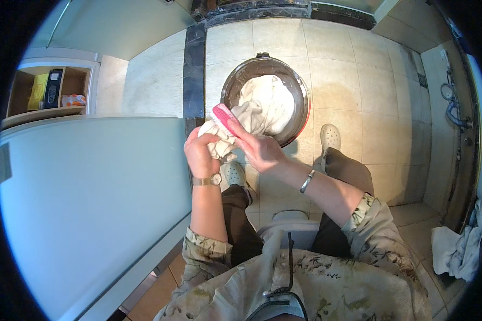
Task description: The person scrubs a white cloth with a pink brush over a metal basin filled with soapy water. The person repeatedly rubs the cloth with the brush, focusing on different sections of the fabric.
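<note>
Out on the pale tiled floor (337, 69), I see a round dark basin (235, 88) standing just beyond the person's feet, with a white cloth (273, 104) heaped in it and a bunched part drawn over its near-left rim. The left hand (201, 154), wearing a watch (215, 179) at the wrist, grips that bunch with fingers closed, while the right hand (262, 151), just right of it, clasps a pink brush (226, 119) against the cloth.
</note>
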A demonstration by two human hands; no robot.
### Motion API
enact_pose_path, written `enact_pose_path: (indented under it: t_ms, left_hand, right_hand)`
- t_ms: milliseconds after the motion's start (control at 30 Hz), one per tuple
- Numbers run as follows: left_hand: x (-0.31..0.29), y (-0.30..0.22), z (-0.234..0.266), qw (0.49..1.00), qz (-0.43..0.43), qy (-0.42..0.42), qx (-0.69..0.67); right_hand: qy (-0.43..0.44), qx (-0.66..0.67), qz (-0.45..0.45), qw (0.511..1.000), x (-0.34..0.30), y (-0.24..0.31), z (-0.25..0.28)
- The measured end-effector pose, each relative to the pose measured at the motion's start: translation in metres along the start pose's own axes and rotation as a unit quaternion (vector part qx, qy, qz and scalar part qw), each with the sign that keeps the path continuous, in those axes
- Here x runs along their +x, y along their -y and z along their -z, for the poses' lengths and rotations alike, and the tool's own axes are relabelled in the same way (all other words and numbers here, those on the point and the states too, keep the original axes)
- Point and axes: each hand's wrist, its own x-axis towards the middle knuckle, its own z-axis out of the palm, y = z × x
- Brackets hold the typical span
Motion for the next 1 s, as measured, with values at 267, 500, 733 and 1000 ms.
enact_pose_path:
  t_ms: [267, 500, 733, 1000]
  left_hand:
    - [-0.010, -0.028, 0.000, 0.984, -0.031, 0.102, -0.143]
    - [-0.005, -0.015, -0.028, 0.973, 0.014, 0.145, -0.178]
    - [-0.034, -0.006, -0.066, 0.939, -0.107, 0.321, -0.069]
    - [0.008, 0.012, -0.045, 0.932, -0.159, 0.292, 0.147]
  right_hand:
    - [0.152, -0.014, -0.323, 0.934, 0.033, -0.012, 0.040]
    - [0.142, 0.046, -0.332, 0.931, 0.007, -0.099, -0.006]
    - [0.033, 0.688, -0.392, 0.610, 0.037, -0.083, 0.021]
    - [-0.073, 0.620, -0.190, 0.758, 0.077, -0.042, 0.102]
